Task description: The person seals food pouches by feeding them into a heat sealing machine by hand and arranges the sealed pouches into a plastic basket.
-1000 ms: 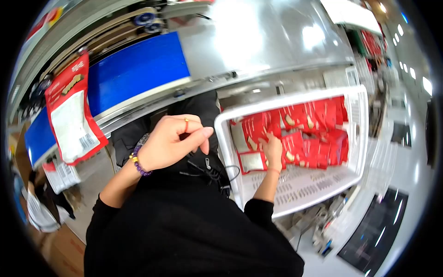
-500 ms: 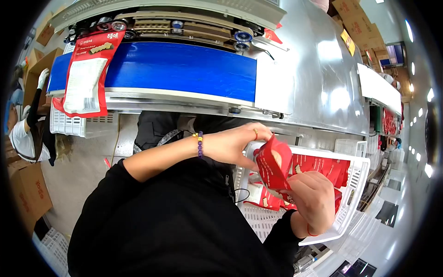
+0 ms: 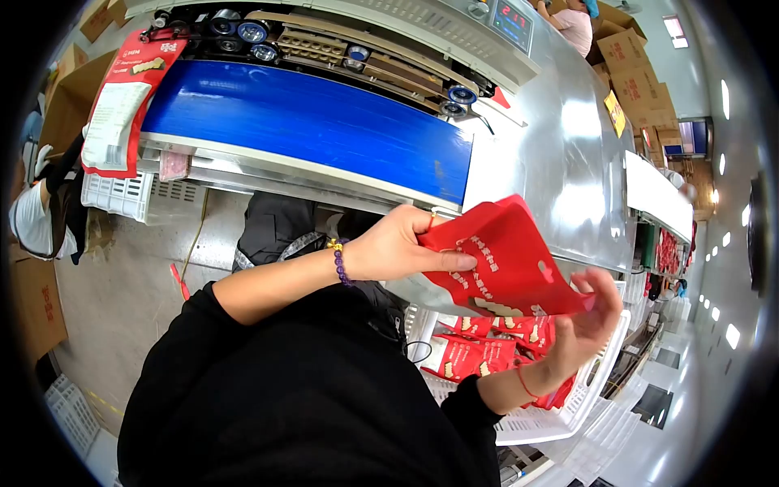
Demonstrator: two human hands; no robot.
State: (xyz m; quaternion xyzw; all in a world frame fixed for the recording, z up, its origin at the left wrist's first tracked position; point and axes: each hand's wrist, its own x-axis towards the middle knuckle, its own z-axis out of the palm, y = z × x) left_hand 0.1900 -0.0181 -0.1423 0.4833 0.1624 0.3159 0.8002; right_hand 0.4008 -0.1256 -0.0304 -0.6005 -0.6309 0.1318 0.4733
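Observation:
My left hand (image 3: 398, 247) grips a red pouch (image 3: 507, 252) by its left end, the thumb pressed on the printed front. The pouch is raised above a white basket, tilted, with a hang hole near its right edge. My right hand (image 3: 586, 321) is at the pouch's right end, fingers spread and curved around that edge, seemingly touching it. Below, the white plastic basket (image 3: 600, 390) holds several similar red pouches (image 3: 471, 357). Another red-and-white pouch (image 3: 122, 105) lies at the left end of the blue conveyor belt (image 3: 300, 122), hanging over its front edge.
A sealing machine (image 3: 349, 49) with rollers and a red digital display (image 3: 511, 23) runs along the belt. To its right is a steel table (image 3: 568, 162). Cardboard boxes (image 3: 637, 81) stand behind. One person (image 3: 49, 195) is at far left, another (image 3: 572, 24) at the top right.
The pouch has risen from the basket and turned to lie broadside. My right hand's fingers have spread at its end. The view has shifted; the pouch on the belt appears farther left.

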